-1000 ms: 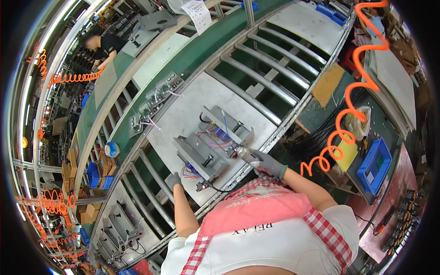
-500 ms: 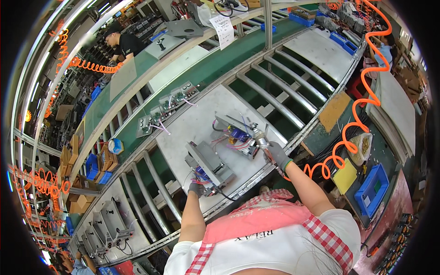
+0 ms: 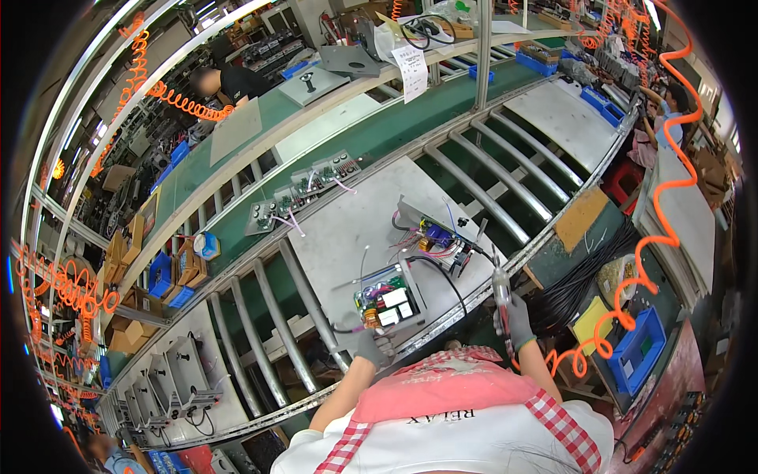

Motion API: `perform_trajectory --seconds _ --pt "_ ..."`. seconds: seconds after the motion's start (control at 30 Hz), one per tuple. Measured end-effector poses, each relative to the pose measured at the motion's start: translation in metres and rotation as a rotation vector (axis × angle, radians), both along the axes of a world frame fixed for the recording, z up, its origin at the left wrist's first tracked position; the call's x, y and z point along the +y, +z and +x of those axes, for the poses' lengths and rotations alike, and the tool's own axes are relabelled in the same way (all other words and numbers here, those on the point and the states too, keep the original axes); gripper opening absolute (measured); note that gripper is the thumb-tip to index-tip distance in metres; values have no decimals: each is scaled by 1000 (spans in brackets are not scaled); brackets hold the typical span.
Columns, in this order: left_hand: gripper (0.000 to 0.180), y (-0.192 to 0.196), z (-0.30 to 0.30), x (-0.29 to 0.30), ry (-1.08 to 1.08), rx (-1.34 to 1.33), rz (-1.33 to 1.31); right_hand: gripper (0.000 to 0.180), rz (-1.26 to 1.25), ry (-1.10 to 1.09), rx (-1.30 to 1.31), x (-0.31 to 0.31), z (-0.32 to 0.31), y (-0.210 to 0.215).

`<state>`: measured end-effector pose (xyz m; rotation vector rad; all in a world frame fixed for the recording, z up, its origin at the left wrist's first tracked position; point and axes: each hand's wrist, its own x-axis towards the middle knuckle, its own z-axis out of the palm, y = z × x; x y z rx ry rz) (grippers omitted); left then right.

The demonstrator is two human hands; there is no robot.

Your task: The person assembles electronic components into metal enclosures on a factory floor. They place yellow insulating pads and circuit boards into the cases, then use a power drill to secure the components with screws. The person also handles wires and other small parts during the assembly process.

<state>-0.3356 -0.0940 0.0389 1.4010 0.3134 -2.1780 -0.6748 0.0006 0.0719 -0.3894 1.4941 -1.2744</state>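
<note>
My right hand (image 3: 517,322), in a grey glove, is closed around a silver pneumatic screwdriver (image 3: 502,286), tip up, beyond the board's near right edge. My gloved left hand (image 3: 371,347) has its fingers apart at the near left corner of a metal-framed electronic unit (image 3: 388,304). This unit lies with its circuit board, white blocks and a copper coil facing up. A black cable (image 3: 450,280) arches from it to the right. Behind stands a second unit, a grey panel (image 3: 426,215) with a purple part and several wires. Both rest on a pale board (image 3: 339,229).
The board sits on a roller conveyor (image 3: 489,186). Circuit boards (image 3: 304,189) line its far side. More metal housings (image 3: 170,387) stand at left. An orange coiled hose (image 3: 632,316) hangs at right, near a blue bin (image 3: 638,351) and black cables (image 3: 580,280).
The near unit has been turned so its circuit board faces up. My right hand has drawn the screwdriver away from the far unit, toward me and right. The view has shifted.
</note>
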Motion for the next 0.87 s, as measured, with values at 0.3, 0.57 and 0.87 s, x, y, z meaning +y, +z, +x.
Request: perform_trajectory --seconds 0.3,0.57,0.87 --pt "21 -30 -46 -45 220 373 -374 21 -40 298 237 46 38 -28" --pt "28 -19 -27 -3 -24 49 -620 38 -97 726 387 38 96 39" --pt "24 -16 24 29 114 -127 -480 41 11 891 273 38 140 49"
